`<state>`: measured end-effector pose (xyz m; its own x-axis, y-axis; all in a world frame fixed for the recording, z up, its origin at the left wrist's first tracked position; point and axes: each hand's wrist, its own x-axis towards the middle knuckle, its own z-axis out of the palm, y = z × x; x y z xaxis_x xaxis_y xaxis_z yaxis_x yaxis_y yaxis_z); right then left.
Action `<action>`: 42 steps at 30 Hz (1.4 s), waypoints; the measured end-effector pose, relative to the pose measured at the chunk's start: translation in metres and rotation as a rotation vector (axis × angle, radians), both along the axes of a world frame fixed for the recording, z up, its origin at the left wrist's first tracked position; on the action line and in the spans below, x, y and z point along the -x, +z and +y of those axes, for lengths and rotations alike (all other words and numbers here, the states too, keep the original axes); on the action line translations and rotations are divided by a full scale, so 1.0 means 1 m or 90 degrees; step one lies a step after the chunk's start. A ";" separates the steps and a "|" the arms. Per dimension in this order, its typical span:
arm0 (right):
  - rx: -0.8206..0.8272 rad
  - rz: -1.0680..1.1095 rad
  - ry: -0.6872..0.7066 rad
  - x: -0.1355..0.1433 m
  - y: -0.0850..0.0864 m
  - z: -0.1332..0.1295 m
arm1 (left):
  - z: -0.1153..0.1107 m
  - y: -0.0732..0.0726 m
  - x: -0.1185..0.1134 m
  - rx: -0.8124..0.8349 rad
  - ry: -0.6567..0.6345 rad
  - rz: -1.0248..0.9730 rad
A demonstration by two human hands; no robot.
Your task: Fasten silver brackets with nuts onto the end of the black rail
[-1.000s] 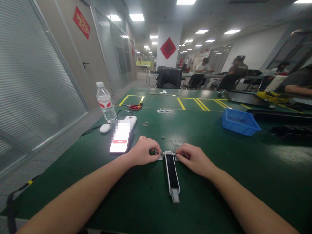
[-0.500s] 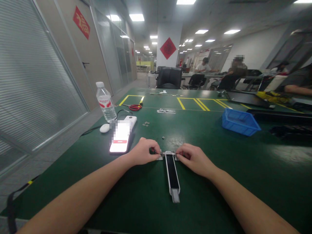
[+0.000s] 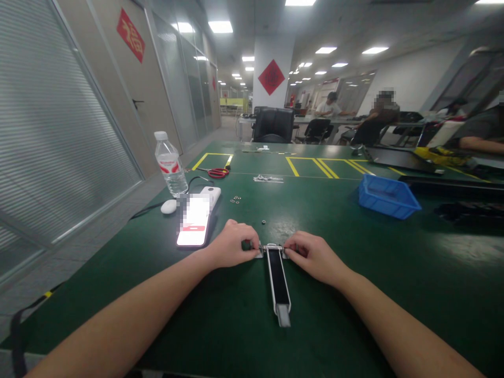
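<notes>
Between both hands (image 3: 233,244) lies the far end of a slim device (image 3: 279,281).

Blocked between left hand (image 3: 233,244) and right hand (image 3: 312,255) by the slim device (image 3: 279,278), running back toward the body; passable on either side. Obstructed just left of the left hand by the lit phone (image 3: 192,235), and farther ahead by the tall bottle (image 3: 172,170). Open ahead of both hands over the surface (image 3: 315,210), apart from a low metal ring (image 3: 263,222) and small metal parts (image 3: 235,199). Free rightward of the right hand, up to the blue bin (image 3: 381,203).
</notes>
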<state>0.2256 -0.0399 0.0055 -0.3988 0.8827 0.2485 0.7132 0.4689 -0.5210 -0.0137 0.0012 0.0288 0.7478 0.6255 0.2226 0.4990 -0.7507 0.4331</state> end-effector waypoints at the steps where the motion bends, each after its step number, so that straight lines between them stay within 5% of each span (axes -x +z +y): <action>1: 0.000 0.000 -0.001 0.000 0.000 0.000 | 0.000 0.000 0.000 0.005 0.000 -0.004; 11: 0.000 -0.005 -0.007 0.000 -0.001 0.001 | 0.001 -0.003 -0.001 0.017 0.051 -0.040; 27: 0.014 -0.002 -0.008 0.001 0.001 0.000 | -0.001 0.003 0.001 -0.064 0.005 0.047; 42: 0.014 -0.007 -0.004 0.001 0.000 0.000 | -0.003 0.000 -0.003 0.014 0.051 -0.010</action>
